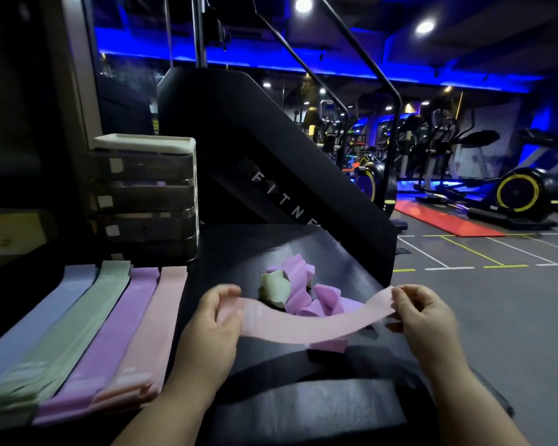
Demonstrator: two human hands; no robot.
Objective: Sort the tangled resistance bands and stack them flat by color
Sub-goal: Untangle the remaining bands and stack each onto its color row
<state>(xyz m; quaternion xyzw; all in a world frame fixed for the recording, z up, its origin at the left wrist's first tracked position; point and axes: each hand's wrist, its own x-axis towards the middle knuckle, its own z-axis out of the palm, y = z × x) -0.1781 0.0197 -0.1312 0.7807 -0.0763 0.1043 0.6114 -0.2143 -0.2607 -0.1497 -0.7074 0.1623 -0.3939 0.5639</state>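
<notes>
I hold a pink resistance band (306,326) stretched flat between both hands above the black surface (351,262). My left hand (218,320) pinches its left end and my right hand (419,312) pinches its right end. Behind the band lies a tangled pile of purple bands (300,284) with a pale green band (276,289) in it. To the left, flat stacks lie side by side: a blue stack (62,300), a green stack (87,320), a purple stack (116,333) and a pink stack (152,329).
A small drawer unit (142,194) with a white top stands behind the stacks. A large black fitness machine (271,149) rises behind the surface. Exercise bikes (516,191) and a red mat (445,222) occupy the gym floor on the right.
</notes>
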